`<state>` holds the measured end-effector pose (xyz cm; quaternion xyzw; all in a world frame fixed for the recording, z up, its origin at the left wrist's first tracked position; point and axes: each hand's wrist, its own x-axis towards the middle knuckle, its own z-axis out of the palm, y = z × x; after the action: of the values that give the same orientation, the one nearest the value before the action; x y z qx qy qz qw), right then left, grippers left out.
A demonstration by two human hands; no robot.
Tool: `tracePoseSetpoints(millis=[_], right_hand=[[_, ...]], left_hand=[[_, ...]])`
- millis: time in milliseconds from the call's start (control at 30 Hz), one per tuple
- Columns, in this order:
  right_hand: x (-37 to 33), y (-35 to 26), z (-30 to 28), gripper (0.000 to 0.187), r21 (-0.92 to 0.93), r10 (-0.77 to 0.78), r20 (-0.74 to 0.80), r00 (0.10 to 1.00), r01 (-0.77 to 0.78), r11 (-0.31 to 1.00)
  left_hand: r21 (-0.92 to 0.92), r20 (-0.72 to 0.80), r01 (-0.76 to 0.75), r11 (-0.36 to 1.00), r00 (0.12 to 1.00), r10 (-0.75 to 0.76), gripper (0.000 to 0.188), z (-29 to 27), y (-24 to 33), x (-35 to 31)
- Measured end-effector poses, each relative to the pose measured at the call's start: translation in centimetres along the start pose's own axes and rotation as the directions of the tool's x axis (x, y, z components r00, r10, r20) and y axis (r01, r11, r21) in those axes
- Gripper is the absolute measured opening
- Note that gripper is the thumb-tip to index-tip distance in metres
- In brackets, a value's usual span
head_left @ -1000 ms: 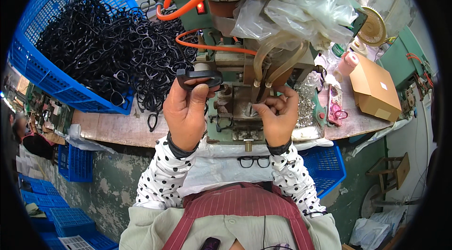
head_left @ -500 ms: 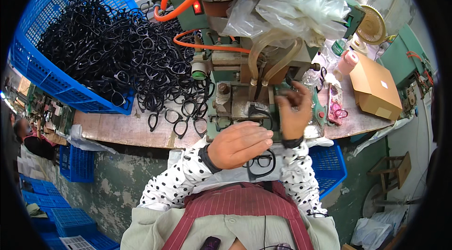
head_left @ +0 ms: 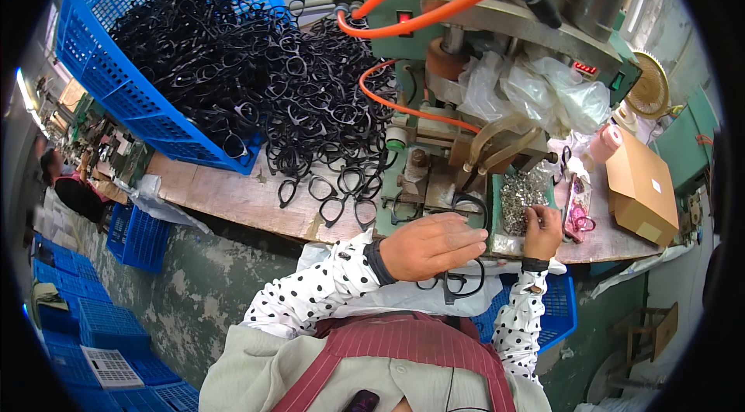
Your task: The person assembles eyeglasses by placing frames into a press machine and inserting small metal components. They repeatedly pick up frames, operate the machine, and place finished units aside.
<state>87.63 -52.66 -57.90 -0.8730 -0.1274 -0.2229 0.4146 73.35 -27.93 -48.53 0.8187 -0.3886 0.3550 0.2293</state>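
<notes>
My left hand [head_left: 434, 247] lies back-up at the front of the press, its fingers closed together on a black glasses frame [head_left: 464, 293]. Part of that frame hangs below the fingers; my palm hides the grip. A curved black rim [head_left: 475, 201] shows just above the hand, against the metal jig; I cannot tell whether it belongs to the same frame. My right hand [head_left: 543, 235] is at the near right side of a tray holding small metal pieces [head_left: 524, 196], thumb and fingers pinched together. Whatever they hold is too small to make out.
Black glasses frames [head_left: 310, 113] spill from a tilted blue crate [head_left: 143, 121] onto the table at left. The green press [head_left: 434, 43] with orange hoses stands ahead. A cardboard box [head_left: 640, 187], a pink spool [head_left: 605, 142] and a fan [head_left: 648, 86] are at right.
My right hand has moved from beside the press jig down to the metal pieces, and its fingers have closed. The left hand keeps its hold on the frame. The whole view has shifted.
</notes>
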Motion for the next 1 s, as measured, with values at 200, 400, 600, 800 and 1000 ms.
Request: tracePoseSetpoints(millis=[200, 400, 600, 800, 1000], right_hand=[[-0.5, 0.1, 0.3, 0.008, 0.142, 0.047, -0.138, 0.989, -0.027, 0.989], [-0.5, -1.4, 0.5, 0.007, 0.290, 0.252, -0.131, 0.959, -0.206, 0.935], [-0.8, 0.6, 0.9, 0.008, 0.289, 0.139, -0.183, 0.973, -0.082, 0.954], [-0.7, -0.3, 0.3, 0.011, 0.140, 0.045, -0.150, 0.988, -0.024, 0.990], [-0.1, -2.1, 0.1, 0.014, 0.190, 0.000, -0.063, 0.998, 0.012, 0.982]], left_hand=[[0.209, 0.122, -0.105, 0.972, 0.989, 0.081, 0.035, -3.4, -1.9, -0.1], [0.758, -0.217, 0.458, 0.464, 0.849, -0.482, 0.037, -9.8, -15.9, -8.8], [0.672, -0.098, 0.545, 0.501, 0.736, -0.670, 0.020, -9.2, -18.7, -14.6], [0.574, 0.097, 0.416, 0.705, 0.821, -0.563, 0.016, -9.0, -13.6, -16.4], [0.410, 0.058, 0.570, 0.712, 0.763, -0.644, 0.015, -11.0, -11.4, -15.9]])
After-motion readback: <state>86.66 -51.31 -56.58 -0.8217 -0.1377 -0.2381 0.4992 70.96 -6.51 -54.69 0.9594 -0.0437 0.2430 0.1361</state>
